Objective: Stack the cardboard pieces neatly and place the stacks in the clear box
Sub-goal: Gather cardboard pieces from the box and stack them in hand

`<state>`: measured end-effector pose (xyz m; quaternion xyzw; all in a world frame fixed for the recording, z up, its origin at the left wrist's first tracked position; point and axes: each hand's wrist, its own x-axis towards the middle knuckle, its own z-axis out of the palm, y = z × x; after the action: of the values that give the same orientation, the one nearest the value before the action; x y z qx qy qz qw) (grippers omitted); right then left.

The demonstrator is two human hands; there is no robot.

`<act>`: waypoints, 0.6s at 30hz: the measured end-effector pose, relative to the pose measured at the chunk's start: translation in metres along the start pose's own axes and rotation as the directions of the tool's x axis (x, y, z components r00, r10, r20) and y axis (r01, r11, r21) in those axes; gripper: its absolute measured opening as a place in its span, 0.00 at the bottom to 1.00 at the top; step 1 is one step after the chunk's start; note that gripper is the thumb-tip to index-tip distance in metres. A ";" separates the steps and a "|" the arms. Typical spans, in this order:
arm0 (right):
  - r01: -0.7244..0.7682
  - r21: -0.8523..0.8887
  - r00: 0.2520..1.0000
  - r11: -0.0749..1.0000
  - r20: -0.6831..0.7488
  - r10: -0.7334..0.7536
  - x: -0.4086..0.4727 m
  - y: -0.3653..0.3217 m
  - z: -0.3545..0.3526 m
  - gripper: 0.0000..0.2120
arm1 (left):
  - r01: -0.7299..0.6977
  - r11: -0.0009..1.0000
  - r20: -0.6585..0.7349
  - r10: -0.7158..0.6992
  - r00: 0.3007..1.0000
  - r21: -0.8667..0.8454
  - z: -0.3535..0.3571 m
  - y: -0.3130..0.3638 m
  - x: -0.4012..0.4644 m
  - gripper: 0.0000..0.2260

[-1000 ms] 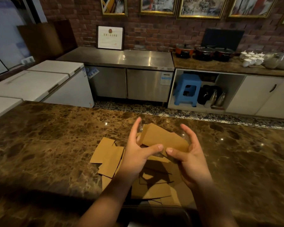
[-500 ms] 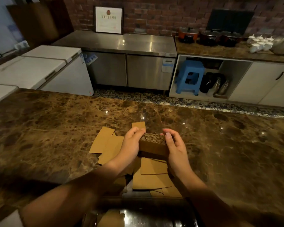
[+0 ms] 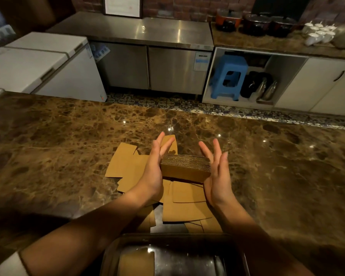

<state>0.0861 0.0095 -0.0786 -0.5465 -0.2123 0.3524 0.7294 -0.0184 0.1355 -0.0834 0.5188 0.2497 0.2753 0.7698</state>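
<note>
Two flat palms bracket the stack of cardboard pieces [image 3: 185, 167], and that is the squeeze we are watching. Our left hand [image 3: 154, 168] presses its straight fingers [image 3: 159, 144] against the stack's left end; our right hand [image 3: 217, 176] stands at the right end with its fingers [image 3: 215, 151] straight and fanned apart, palm turned inward, touching or just off the edge, hard to call from here. Neither hand curls round anything. The stack sits between them above the loose cardboard pieces [image 3: 187, 206] scattered on the marble worktop [image 3: 68, 146], its long axis running left to right, corrugated edges facing up and away from us. We judge this to be the squaring-up step, ends tapped flush. The clear box [image 3: 187, 257] lies nearest us, right at the bottom edge, with a cardboard piece seemingly inside already. So the coming carry runs straight back toward our body, and both hands sit about equally placed for it.
</note>
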 end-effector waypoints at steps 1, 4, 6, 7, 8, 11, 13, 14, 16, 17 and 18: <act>0.003 0.005 1.000 1.000 0.014 -0.003 0.000 -0.001 0.000 0.26 | 0.009 1.000 -0.003 -0.009 1.000 -0.005 0.000 0.000 0.000 0.30; -0.027 -0.006 1.000 1.000 0.008 0.027 -0.001 0.005 -0.002 0.31 | 0.066 0.994 -0.044 -0.062 0.997 0.090 0.000 -0.007 0.001 0.24; -0.033 -0.004 0.999 0.999 0.004 0.033 -0.001 0.006 -0.003 0.31 | 0.070 0.985 -0.051 -0.062 0.997 0.159 -0.001 -0.010 0.002 0.25; -0.029 -0.009 1.000 1.000 0.010 0.029 0.000 0.005 -0.003 0.30 | 0.053 0.981 -0.049 -0.044 0.998 0.188 -0.002 -0.011 0.004 0.26; -0.034 -0.014 0.999 0.999 0.027 0.035 -0.001 0.005 -0.004 0.31 | 0.037 0.976 -0.051 -0.027 0.998 0.213 -0.002 -0.011 0.004 0.26; -0.045 -0.103 0.994 0.994 0.098 0.055 -0.005 0.008 -0.008 0.41 | 0.007 0.964 -0.061 0.010 0.998 0.266 -0.005 -0.015 0.004 0.21; -0.087 -0.221 0.982 0.971 0.143 0.121 -0.005 0.009 -0.012 0.50 | 0.038 0.964 -0.063 -0.022 0.998 0.263 -0.007 -0.019 0.006 0.17; -0.078 -0.337 0.979 0.938 0.152 0.136 -0.003 0.009 -0.014 0.53 | 0.051 0.965 -0.064 -0.036 0.997 0.257 -0.007 -0.017 0.008 0.16; -0.028 -0.609 0.982 0.793 0.131 0.136 0.006 0.004 -0.014 0.47 | 0.076 0.960 -0.069 -0.059 0.996 0.271 -0.005 -0.012 0.009 0.16; 0.009 -0.688 0.986 0.726 0.126 0.106 0.009 0.001 -0.014 0.40 | 0.084 0.955 -0.068 -0.067 0.995 0.286 -0.004 -0.009 0.009 0.17; 0.034 -0.725 0.988 0.688 0.127 0.085 0.012 -0.002 -0.014 0.33 | 0.087 0.951 -0.059 -0.073 0.996 0.297 -0.003 -0.005 0.009 0.18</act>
<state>0.1040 0.0088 -0.0815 -0.7646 -0.3808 0.2905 0.4313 -0.0136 0.1423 -0.0899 0.6122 0.3275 0.2150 0.6869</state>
